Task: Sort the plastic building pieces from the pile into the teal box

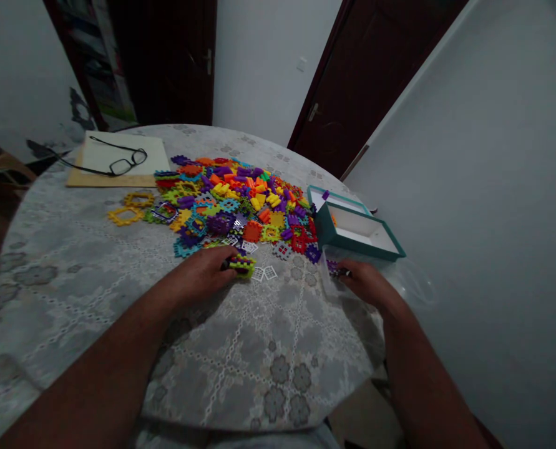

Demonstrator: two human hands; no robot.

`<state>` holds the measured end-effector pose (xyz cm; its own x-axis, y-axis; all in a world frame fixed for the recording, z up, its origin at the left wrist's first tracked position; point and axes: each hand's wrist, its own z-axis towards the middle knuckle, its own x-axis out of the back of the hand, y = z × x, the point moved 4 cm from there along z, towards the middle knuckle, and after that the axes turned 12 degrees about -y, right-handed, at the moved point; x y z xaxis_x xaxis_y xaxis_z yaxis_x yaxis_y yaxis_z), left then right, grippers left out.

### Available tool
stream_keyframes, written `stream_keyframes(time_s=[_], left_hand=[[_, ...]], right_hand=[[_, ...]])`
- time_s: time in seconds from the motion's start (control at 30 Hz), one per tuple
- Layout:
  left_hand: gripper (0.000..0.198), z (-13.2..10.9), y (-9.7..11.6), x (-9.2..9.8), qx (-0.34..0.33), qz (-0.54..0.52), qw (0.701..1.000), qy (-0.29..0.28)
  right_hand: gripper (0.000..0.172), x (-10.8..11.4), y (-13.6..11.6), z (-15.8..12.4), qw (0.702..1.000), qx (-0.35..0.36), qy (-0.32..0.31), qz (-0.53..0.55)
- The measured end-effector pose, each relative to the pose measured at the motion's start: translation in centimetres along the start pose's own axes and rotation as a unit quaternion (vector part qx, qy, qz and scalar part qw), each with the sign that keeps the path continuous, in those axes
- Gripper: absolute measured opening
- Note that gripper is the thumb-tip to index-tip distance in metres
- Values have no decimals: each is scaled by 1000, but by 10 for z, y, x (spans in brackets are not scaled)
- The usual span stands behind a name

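Observation:
My left hand (207, 269) is closed around a small stack of toothed plastic building pieces (244, 265), yellow-green with purple between, just above the tablecloth. Beside it lie white window-frame pieces (264, 272). My right hand (367, 284) reaches over a clear plastic tub (330, 290), its fingers pinched at a purple plastic piece (332, 267) inside. Something dark shows at the fingertips of each hand; I cannot make it out. Beyond both hands spreads a big heap of building pieces (252, 232) in red, yellow, blue, purple and orange.
A teal-edged box (362, 249) stands right of the heap, its lid (341, 198) behind it. A clear round lid (415, 284) lies at the right. Eyeglasses (121, 166) rest on a folder (90, 178) at the far left. The wall borders the table's right side.

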<state>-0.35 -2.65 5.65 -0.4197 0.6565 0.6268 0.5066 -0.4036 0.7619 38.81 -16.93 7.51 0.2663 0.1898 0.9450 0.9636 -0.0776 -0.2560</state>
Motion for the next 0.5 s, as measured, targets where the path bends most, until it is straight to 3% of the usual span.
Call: stream_keyframes(time_s=[0.07,0.17,0.27,0.4,0.5], left_hand=[[14,-2,2,1,-5,7,1000,-2],[16,-3,3,0,-13,21,1000,-10],[16,-4,1,-1,-20,24,999,-12],[16,-4,0,-2,-23,20,999,-16],[16,-3,0,-3,-12,17,1000,-20]], right_hand=[[25,-2,2,5,1000,-3,23,6],[25,5,-1,6,992,-44,119,-2],[23,10,-27,4,985,-15,173,2],[20,-3,-87,10,990,98,92,35],[18,-13,-123,27,992,117,45,29]])
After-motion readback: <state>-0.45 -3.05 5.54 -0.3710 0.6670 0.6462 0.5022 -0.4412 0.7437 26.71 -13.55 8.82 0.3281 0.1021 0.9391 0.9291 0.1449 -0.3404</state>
